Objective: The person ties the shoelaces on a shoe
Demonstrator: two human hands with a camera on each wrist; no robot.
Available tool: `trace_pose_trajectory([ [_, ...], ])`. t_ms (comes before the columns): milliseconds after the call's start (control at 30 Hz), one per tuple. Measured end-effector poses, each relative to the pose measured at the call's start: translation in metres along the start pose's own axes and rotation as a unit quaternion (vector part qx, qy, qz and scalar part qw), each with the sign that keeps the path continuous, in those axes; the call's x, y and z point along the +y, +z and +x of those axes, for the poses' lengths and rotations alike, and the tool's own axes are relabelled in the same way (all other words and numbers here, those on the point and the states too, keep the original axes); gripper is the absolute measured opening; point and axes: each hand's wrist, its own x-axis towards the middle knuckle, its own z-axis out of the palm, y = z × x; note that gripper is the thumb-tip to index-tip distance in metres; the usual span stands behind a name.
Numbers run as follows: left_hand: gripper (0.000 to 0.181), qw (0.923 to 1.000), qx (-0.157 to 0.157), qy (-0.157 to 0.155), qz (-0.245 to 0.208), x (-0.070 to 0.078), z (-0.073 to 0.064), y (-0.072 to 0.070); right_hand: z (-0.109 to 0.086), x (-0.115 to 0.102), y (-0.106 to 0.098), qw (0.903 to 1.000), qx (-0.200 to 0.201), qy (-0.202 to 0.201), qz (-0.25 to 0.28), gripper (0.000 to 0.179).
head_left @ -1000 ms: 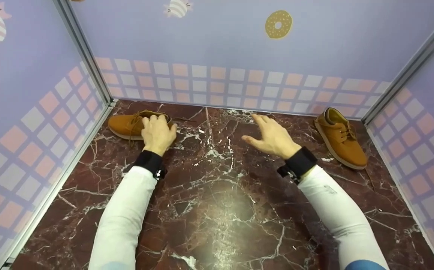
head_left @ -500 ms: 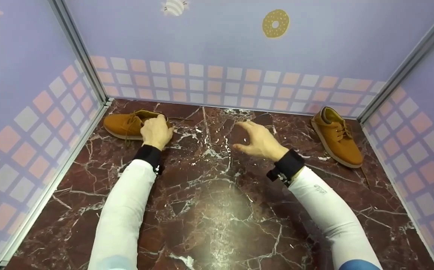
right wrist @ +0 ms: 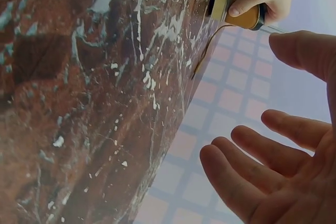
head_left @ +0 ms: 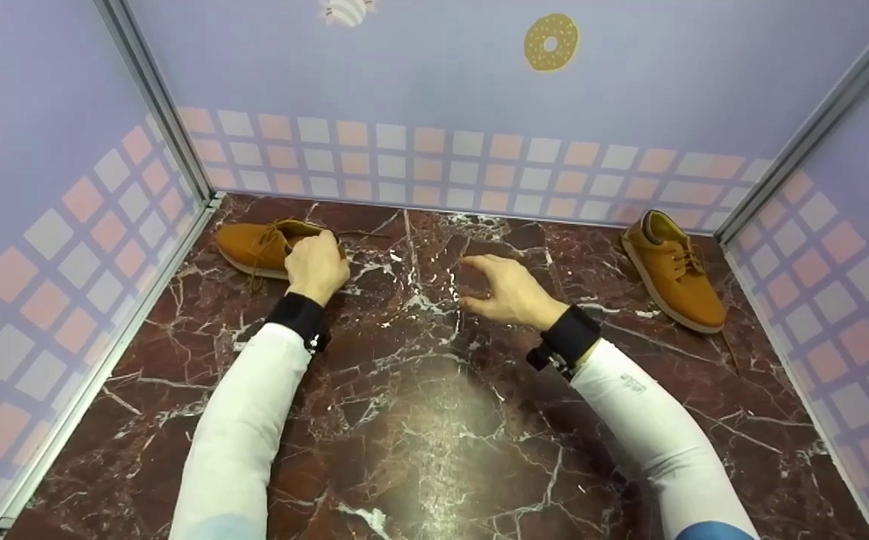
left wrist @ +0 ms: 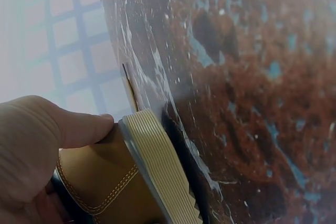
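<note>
A tan lace-up shoe [head_left: 251,247] is at the back left of the floor, toe pointing left. My left hand [head_left: 317,266] grips it by the heel. The left wrist view shows the thumb pressed along the outside of the tan heel [left wrist: 107,177], just above the ribbed pale sole [left wrist: 160,166], while the other fingers go behind the collar, mostly hidden. Mid-floor, my right hand [head_left: 513,294] hovers with fingers extended and thumb apart, holding nothing; its spread fingers fill the right of the right wrist view. The matching shoe [head_left: 678,281] stands at the back right, toe toward me.
Dark red marbled floor [head_left: 434,390] with white veins lies between three lilac panels with a checked border [head_left: 431,169]. Grey metal posts [head_left: 157,97] mark the corners. A loose lace [right wrist: 203,59] trails from the gripped shoe; another lies beside the right-hand shoe.
My right hand has moved left and slightly nearer, its fingers bending a little inward. My left hand has closed more firmly on the heel; the gripped shoe has shifted slightly. The head view drifts a little.
</note>
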Motion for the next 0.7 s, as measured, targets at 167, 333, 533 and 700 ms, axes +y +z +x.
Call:
trace_pose_trajectory([
  [167,0.036,1.0000,0.001,0.008,-0.004,0.006,-0.004,0.000,-0.004,0.000,0.006,0.9991,-0.011,0.002,0.040,0.067],
  [333,0.038,0.9996,0.009,0.026,-0.012,0.012,-0.009,-0.006,-0.006,-0.001,0.013,0.9955,-0.024,0.018,0.090,0.062],
  [533,0.035,0.9974,0.041,0.056,-0.021,0.026,-0.018,-0.015,-0.007,-0.004,0.017,0.9924,-0.037,0.039,0.111,0.059],
  [700,0.033,0.9953,0.047,0.080,-0.029,0.044,-0.028,-0.022,-0.009,-0.005,0.018,0.9883,-0.046,0.046,0.138,0.058],
])
